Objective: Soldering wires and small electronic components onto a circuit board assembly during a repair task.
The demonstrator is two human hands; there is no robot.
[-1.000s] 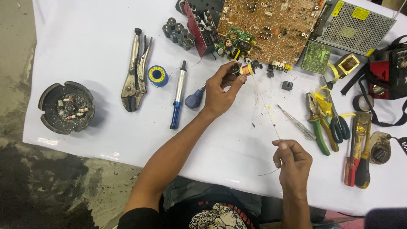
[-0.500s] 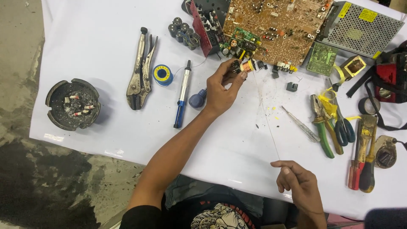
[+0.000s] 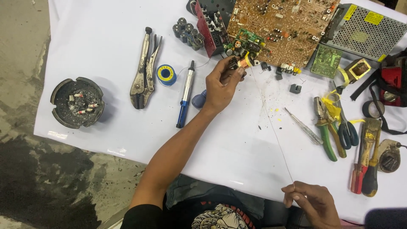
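Hands are working over a white sheet covering a table [image 3: 106, 51], seen from above. At about twelve o'clock the left hand [image 3: 220, 85] is pinching a small orange-wound coil [image 3: 242, 62] between thumb and fingertips, holding it just in front of a large brown circuit board [image 3: 280, 29]. From the coil a thin wire [image 3: 273, 131] is running taut toward five o'clock, where the right hand [image 3: 311, 203] is gripping its free end with closed fingertips at the near edge of the table. Judging by the stretched wire, the step in hand seems to be drawing wire off the coil; the next move probably calls for keeping steady tension while the left hand is letting the coil turn. Around the work, locking pliers [image 3: 144, 70], a solder reel [image 3: 166, 75] and a blue-handled desoldering pump [image 3: 185, 99] are lying at ten o'clock, with an ashtray [image 3: 77, 102] at nine. At three o'clock green-handled pliers [image 3: 326, 131], scissors [image 3: 345, 127], a tester screwdriver [image 3: 303, 126] and red-handled screwdrivers [image 3: 364, 165] are lying close together. The tester screwdriver is sitting nearest the wire's path and could snag it; a metal-cased power supply [image 3: 360, 32] is resting at one o'clock.
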